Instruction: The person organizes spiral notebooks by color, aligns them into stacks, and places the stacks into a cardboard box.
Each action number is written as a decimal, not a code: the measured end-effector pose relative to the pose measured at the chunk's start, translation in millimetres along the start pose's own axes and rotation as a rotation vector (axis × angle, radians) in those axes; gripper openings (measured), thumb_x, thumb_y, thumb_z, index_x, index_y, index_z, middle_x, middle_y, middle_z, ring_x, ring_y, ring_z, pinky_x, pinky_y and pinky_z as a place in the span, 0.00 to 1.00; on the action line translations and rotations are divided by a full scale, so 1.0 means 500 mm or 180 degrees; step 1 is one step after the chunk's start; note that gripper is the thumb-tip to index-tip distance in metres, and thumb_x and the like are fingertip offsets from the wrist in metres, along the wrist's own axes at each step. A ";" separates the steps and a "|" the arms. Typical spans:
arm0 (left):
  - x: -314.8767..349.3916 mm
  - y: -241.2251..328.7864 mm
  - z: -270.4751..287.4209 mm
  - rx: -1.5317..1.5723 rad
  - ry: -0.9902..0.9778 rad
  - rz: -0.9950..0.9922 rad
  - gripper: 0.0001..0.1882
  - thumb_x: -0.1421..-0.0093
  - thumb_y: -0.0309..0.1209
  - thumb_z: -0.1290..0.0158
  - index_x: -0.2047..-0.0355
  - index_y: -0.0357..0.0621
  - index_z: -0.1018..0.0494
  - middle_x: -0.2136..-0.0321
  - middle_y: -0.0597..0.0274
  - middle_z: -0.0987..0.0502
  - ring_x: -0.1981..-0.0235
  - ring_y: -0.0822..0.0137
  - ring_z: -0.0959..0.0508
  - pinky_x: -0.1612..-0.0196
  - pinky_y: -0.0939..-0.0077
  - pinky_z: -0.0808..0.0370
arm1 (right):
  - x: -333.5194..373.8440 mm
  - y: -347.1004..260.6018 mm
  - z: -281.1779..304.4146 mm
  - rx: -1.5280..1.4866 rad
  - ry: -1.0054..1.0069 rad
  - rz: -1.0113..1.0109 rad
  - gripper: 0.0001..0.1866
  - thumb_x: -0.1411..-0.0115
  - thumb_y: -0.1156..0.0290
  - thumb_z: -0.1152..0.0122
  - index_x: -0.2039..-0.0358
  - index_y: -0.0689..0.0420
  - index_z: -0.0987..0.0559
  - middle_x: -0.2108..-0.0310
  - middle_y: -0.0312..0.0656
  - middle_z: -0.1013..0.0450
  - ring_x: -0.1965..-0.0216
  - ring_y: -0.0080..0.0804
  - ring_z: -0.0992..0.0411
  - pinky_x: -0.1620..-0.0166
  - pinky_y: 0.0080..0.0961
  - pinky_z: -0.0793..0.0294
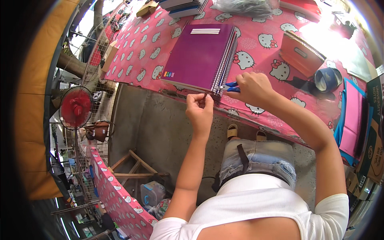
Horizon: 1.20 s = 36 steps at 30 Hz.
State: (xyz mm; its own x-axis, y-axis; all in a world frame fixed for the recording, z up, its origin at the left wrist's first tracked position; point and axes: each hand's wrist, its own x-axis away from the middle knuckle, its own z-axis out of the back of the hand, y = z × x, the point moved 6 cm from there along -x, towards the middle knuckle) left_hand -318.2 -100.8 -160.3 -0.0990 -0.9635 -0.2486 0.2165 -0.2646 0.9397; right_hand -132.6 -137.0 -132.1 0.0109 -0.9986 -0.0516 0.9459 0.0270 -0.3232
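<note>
A stack of purple-covered spiral notebooks (198, 58) lies at the near edge of the table, with its coil bindings (226, 64) along the right side. My left hand (201, 112) is at the near right corner of the stack, thumb and fingers pinched on the end of a dark spiral coil. From the right, my right hand (256, 89) grips blue-handled pliers (232, 87), whose small metal jaws point left at the coil ends. The jaws are too small to tell whether they touch the wire.
A pink cartoon-cat cloth (140, 52) covers the table. To the right are an orange box (301, 54), a roll of tape (327, 79) and pink and blue notebooks (352, 116). More books (184, 7) and clear plastic (244, 7) lie at the back. A red fan (76, 107) stands left.
</note>
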 end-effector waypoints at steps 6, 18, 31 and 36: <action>-0.004 0.005 -0.017 0.0499 -0.0267 0.0365 0.10 0.45 0.23 0.42 0.68 0.37 0.34 0.75 0.66 0.27 0.76 0.80 0.29 0.72 0.86 0.30 | 0.018 -0.005 -0.011 0.0533 0.1071 0.0262 0.33 0.49 0.38 0.43 0.66 0.61 0.24 0.69 0.45 0.28 0.61 0.41 0.29 0.47 0.49 0.37; 0.003 -0.001 -0.014 0.0531 -0.0159 0.0227 0.12 0.48 0.22 0.40 0.69 0.38 0.33 0.75 0.67 0.27 0.77 0.82 0.30 0.73 0.87 0.30 | 0.028 -0.017 -0.018 0.0653 0.1180 0.0157 0.32 0.51 0.40 0.40 0.65 0.61 0.24 0.66 0.44 0.29 0.59 0.40 0.30 0.45 0.51 0.39; -0.011 -0.038 0.002 0.0442 -0.0281 0.0527 0.14 0.46 0.22 0.41 0.64 0.38 0.36 0.73 0.64 0.27 0.76 0.80 0.30 0.76 0.87 0.32 | 0.026 0.013 -0.030 0.0095 -0.0022 -0.0315 0.31 0.49 0.39 0.42 0.72 0.61 0.23 0.71 0.47 0.25 0.66 0.41 0.26 0.61 0.38 0.27; -0.005 -0.013 -0.026 0.0495 -0.0437 0.0786 0.18 0.48 0.25 0.39 0.62 0.36 0.36 0.72 0.61 0.26 0.74 0.78 0.29 0.70 0.83 0.30 | 0.028 0.004 -0.036 0.0702 0.1152 0.0112 0.32 0.50 0.39 0.41 0.66 0.61 0.23 0.67 0.45 0.26 0.60 0.40 0.28 0.53 0.46 0.31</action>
State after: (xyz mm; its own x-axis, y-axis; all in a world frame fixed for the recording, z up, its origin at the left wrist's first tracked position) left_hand -306.7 -97.0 -168.6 -0.1943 -0.9808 0.0155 0.1002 -0.0041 0.9950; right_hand -136.4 -150.1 -150.5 -0.0330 -0.9159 -0.4000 0.9941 0.0112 -0.1076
